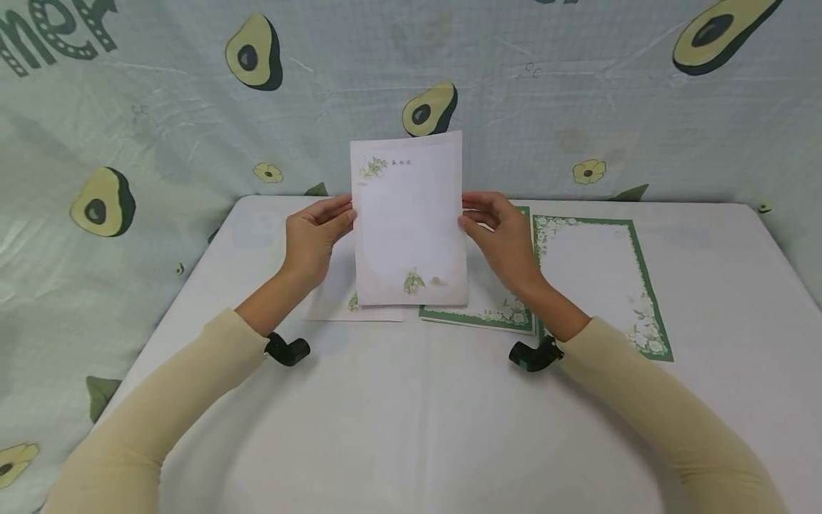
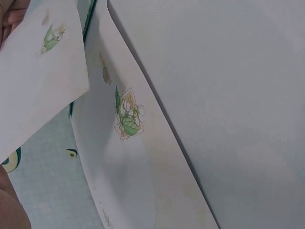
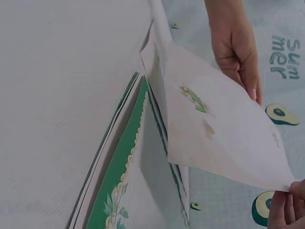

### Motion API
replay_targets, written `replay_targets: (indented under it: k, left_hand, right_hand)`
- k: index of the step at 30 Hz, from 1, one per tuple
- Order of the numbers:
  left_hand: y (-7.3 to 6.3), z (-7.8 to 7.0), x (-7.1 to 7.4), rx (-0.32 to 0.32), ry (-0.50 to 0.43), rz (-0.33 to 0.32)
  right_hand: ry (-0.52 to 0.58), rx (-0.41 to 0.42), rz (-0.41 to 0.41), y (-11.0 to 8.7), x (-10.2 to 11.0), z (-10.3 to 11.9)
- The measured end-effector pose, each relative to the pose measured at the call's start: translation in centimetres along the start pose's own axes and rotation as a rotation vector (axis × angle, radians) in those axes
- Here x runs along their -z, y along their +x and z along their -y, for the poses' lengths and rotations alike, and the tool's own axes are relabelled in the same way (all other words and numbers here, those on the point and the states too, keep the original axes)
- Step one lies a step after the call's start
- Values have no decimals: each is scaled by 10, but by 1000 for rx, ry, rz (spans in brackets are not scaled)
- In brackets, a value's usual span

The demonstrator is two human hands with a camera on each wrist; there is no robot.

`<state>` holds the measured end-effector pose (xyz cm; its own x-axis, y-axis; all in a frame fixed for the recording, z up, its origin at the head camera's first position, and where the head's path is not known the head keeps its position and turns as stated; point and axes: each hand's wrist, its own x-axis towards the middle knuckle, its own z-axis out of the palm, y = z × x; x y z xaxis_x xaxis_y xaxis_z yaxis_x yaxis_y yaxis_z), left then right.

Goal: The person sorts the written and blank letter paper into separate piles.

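A pale sheet of stationery paper [image 1: 411,228], printed with small green floral motifs, is held up toward the head camera. My left hand [image 1: 310,239] pinches its left edge, and my right hand [image 1: 504,239] pinches the right edge. In the right wrist view the raised sheet [image 3: 228,124] bends slightly between both hands. Under and behind it, a similar floral sheet [image 2: 128,157] lies on the table at the left. Nearest my right hand is a stack of green-bordered paper [image 1: 478,314], partly hidden by the raised sheet.
Another green-bordered sheet [image 1: 597,271] lies at the right, partly covered by my right forearm. The white table [image 1: 385,414] backs onto a hanging cloth [image 1: 501,86] printed with avocados. A black device [image 1: 289,350] sits at my left wrist, another [image 1: 534,355] at my right.
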<state>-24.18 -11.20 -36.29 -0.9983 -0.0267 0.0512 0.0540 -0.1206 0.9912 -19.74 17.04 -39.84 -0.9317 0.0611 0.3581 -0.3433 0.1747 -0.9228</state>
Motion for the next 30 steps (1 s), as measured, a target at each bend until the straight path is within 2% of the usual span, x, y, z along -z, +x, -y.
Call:
replay_targets:
  k: [8,19,30]
  left_hand:
    - [0,-4,4,0,-12,-13]
    - [6,-10,25,17,-13,-49]
    - [10,-14,48,75,146,-55]
  right_hand:
    - [5,-2,-17,7,-10,-3]
    - [89,-32,-18,15,-33,-3]
    - [202,-174,19,18,-56,-5]
